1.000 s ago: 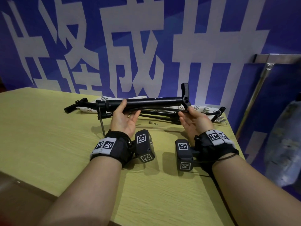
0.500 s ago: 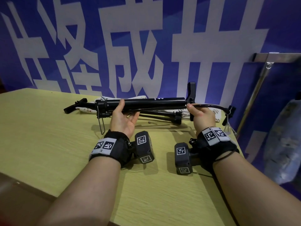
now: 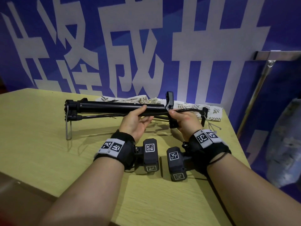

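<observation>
Head view. A black pump (image 3: pixel 114 107) is held level, just above the far half of the table (image 3: pixel 40 128), with its long barrel running left to right along the table's far edge.

Left hand (image 3: pixel 135 123): over the table's middle, palm up, grasping the barrel near its right end. The thumb lies on top of the tube and the fingers curl beneath it.

Right hand (image 3: pixel 185 121): over the right part of the table, clenched round the lower half of the pump's cross handle (image 3: pixel 170 101). The handle stands roughly upright, and its upper half sticks up clear of the fist.

A thin black hose (image 3: pixel 187 110) leaves the handle end and arcs toward the table's right edge, ending at a small black fitting. At the pump's left end a bent wire foot (image 3: pixel 68 128) hangs down; its lower loop is at or very near the table top, and contact cannot be told.

A leaf-patterned cloth (image 3: pixel 213 110) lies on the table along its far edge, behind the pump.

Each wrist carries a black band (image 3: pixel 112 146) with square printed markers and a black marker block on its inner side, both above the near-middle of the table.

A blue banner (image 3: pixel 130 46) with large white characters stands behind the table. A metal rail (image 3: pixel 260 85) slants down off the table's right side.
</observation>
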A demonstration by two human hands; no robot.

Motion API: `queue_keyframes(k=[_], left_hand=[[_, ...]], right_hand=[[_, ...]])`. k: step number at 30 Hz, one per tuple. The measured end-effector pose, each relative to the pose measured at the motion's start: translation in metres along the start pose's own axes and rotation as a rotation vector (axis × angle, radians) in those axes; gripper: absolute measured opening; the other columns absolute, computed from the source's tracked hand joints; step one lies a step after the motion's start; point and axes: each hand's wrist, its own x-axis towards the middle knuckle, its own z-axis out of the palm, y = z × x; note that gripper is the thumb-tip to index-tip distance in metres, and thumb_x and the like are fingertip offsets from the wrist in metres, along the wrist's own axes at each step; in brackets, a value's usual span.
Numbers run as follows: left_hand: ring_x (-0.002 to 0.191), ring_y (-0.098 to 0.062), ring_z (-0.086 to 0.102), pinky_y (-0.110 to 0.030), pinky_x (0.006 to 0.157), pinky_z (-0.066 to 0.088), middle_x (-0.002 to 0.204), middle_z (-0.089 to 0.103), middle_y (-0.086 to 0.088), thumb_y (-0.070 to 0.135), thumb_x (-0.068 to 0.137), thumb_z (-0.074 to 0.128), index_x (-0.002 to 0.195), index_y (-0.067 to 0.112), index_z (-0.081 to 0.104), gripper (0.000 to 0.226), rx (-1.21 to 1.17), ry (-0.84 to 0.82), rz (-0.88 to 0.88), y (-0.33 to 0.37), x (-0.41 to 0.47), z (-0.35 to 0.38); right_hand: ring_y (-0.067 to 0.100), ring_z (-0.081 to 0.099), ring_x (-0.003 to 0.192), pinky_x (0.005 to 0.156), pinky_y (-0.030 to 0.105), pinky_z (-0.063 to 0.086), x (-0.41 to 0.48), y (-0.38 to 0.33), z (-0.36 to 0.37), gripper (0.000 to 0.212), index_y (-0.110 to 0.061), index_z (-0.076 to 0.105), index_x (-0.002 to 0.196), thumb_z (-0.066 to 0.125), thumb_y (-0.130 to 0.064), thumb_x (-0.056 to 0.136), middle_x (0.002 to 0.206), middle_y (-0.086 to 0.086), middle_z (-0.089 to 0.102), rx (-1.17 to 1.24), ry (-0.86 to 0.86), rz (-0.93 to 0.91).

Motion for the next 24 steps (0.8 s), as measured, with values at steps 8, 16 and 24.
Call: queue_keyframes(k=[8,16,24], left_hand=[[0.106,-0.03,0.066,-0.03,0.078,0.058,0.117,0.066,-0.017,0.005,0.089,0.063,0.131,0.006,0.053,0.043,-0.023,-0.009,0.013,0.001,0.0,0.001],[0.106,-0.03,0.066,-0.033,0.077,0.057,0.122,0.065,-0.019,0.005,0.089,0.06,0.129,0.004,0.055,0.04,-0.047,-0.059,0.031,0.001,-0.004,0.001],[0.104,-0.03,0.066,-0.036,0.079,0.057,0.111,0.067,-0.017,-0.001,0.089,0.057,0.112,0.006,0.058,0.024,-0.035,-0.093,0.02,0.001,-0.007,0.003]], right_hand=[[0.024,0.065,0.087,0.09,0.044,0.051,0.003,-0.005,-0.002,0.015,-0.01,0.064,0.092,0.063,-0.024,0.089,0.09,0.008,0.068,0.142,0.019,-0.035],[0.031,0.063,0.097,0.098,0.054,0.045,0.007,-0.003,-0.007,0.015,-0.014,0.065,0.09,0.064,-0.028,0.087,0.094,0.009,0.069,0.184,0.07,-0.072],[0.021,0.06,0.082,0.08,0.034,0.048,0.011,-0.004,-0.006,0.017,-0.012,0.055,0.083,0.05,-0.019,0.098,0.087,0.008,0.061,0.215,0.119,-0.039]])
